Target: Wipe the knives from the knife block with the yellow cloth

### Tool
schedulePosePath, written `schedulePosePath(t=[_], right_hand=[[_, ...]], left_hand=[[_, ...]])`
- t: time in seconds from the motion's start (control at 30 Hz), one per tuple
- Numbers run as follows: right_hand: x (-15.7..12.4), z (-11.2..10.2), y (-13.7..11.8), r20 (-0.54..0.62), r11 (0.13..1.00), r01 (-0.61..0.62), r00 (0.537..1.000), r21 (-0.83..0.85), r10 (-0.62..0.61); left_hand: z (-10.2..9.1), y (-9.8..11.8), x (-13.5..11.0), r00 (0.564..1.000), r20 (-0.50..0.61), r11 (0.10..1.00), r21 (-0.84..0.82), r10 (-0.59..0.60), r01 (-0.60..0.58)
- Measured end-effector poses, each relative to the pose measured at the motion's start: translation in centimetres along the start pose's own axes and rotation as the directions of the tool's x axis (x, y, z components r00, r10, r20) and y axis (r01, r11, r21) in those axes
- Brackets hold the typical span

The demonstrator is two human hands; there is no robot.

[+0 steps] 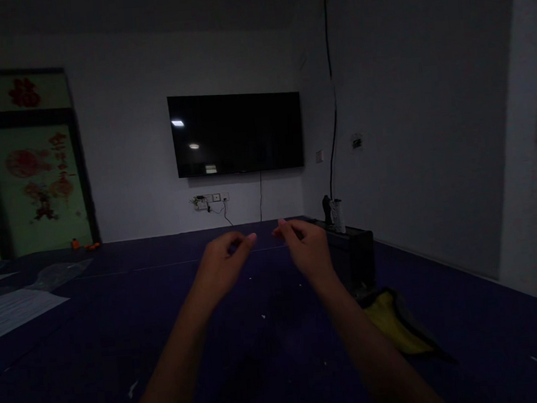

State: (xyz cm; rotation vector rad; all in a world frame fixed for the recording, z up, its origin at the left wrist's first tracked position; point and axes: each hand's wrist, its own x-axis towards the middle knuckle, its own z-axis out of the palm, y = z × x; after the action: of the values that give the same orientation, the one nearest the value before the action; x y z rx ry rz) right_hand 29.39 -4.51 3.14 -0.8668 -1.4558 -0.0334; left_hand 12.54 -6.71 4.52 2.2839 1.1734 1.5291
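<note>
Both my arms reach forward over a dark blue floor mat (121, 340) in a dim room. My left hand (224, 265) has its fingers curled and pinched together, its fingertips pointing right. My right hand (305, 245) mirrors it, its fingers pinched and pointing left. The fingertips of the two hands are a small gap apart. I cannot make out anything held in either pinch; the dim light hides any small or thin thing.
A black wall-mounted screen (237, 132) hangs straight ahead above sockets (209, 200). A dark box (351, 254) stands to the right of my right hand, with a yellow cloth (394, 325) lying by it. Pale sheets (9, 309) lie at the left. A decorated door (35, 165) is at far left.
</note>
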Motion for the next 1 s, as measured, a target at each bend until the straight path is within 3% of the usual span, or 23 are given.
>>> schedulePosePath(t=[0.13, 0.27, 0.37, 0.47, 0.53, 0.73, 1.0], right_hand=[[1.3, -2.2, 2.3, -0.295, 0.985, -0.075, 0.955, -0.156, 0.027], [2.4, -4.9, 5.7, -0.558, 0.957, -0.188, 0.829, -0.221, 0.034], [2.7, -6.6, 8.7, -0.648, 0.939, -0.24, 0.761, -0.248, 0.023], [2.6, -7.5, 11.5, -0.681, 0.908, -0.282, 0.732, -0.308, -0.004], [2.4, -7.8, 13.2, -0.672, 0.887, -0.336, 0.74, -0.317, 0.04], [1.7, -7.5, 16.9, -0.584, 0.864, -0.445, 0.775, -0.235, 0.24], [0.9, -7.1, 19.1, -0.539, 0.862, -0.466, 0.787, -0.197, 0.302]], left_hand=[[-3.4, -1.8, 0.7, 0.971, -0.204, 0.989, -0.098, -0.125, 0.107], [-5.8, -2.6, 0.7, 0.894, -0.367, 0.945, -0.287, -0.257, 0.154], [-6.7, -2.7, 0.6, 0.805, -0.5, 0.909, -0.402, -0.32, 0.112], [-7.1, -2.6, 0.6, 0.666, -0.637, 0.856, -0.516, -0.388, 0.005], [-7.3, -2.4, 0.6, 0.609, -0.677, 0.832, -0.553, -0.414, -0.05], [-7.6, -2.1, 0.5, 0.612, -0.671, 0.807, -0.584, -0.419, -0.088], [-7.3, -1.8, 0.3, 0.623, -0.655, 0.789, -0.607, -0.428, -0.095]])
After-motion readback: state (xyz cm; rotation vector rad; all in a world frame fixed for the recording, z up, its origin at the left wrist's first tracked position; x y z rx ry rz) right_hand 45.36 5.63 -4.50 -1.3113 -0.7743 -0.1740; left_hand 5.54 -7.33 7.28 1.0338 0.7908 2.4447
